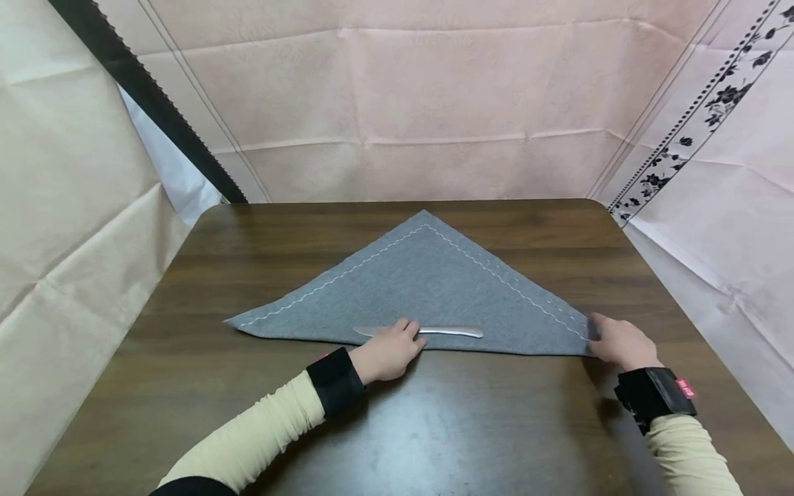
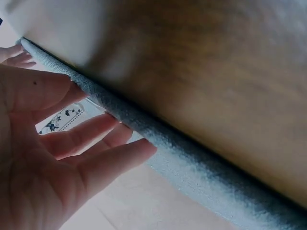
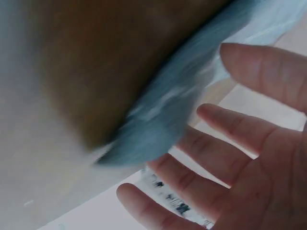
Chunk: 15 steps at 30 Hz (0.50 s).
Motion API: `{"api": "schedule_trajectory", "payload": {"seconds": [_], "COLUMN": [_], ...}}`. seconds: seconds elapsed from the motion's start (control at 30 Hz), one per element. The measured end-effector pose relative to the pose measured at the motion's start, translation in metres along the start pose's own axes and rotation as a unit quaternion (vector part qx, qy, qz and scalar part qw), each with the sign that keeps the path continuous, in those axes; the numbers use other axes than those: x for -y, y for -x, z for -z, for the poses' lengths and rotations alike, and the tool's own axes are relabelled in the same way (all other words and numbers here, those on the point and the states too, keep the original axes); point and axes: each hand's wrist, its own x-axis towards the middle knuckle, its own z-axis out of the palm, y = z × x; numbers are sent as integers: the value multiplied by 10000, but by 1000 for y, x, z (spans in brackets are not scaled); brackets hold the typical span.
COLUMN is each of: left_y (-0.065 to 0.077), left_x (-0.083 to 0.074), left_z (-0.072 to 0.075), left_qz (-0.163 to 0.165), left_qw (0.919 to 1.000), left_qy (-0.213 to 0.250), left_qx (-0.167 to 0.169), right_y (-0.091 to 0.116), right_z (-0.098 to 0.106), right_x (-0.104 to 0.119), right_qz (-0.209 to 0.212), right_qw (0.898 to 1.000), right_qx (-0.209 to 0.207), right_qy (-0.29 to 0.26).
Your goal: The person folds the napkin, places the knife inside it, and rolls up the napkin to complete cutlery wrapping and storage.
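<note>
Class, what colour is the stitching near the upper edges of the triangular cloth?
The stitching is white, against grey cloth; the head view shows it best.

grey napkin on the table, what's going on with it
A person is handling the grey napkin, which lies folded in a triangle on the wooden table, its long edge nearest them. Their left grip is near the middle of that edge, partly hiding the table knife that lies on the napkin; whether it touches the knife is unclear. Their right grip, fingers spread, is at the napkin's right corner.

The brown table [image 1: 496, 420] bears 1 grey cloth [image 1: 422, 286].
</note>
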Motion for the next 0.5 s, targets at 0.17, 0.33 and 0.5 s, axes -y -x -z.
{"api": "schedule_trajectory", "payload": {"seconds": [0.17, 0.33, 0.5], "left_y": [3, 6, 6], "left_x": [-2, -3, -3], "left_z": [-2, 0, 2], "left_qz": [-13, 13, 46], "left_qw": [10000, 9999, 9999], "left_qy": [-25, 28, 129], "left_qx": [-42, -141, -69], "right_y": [6, 5, 3], "right_z": [4, 4, 2], "right_x": [-21, -29, -31], "right_qz": [-508, -446, -189], "right_qw": [9985, 9988, 9991], "right_qx": [194, 116, 25], "right_qy": [-113, -163, -372]}}
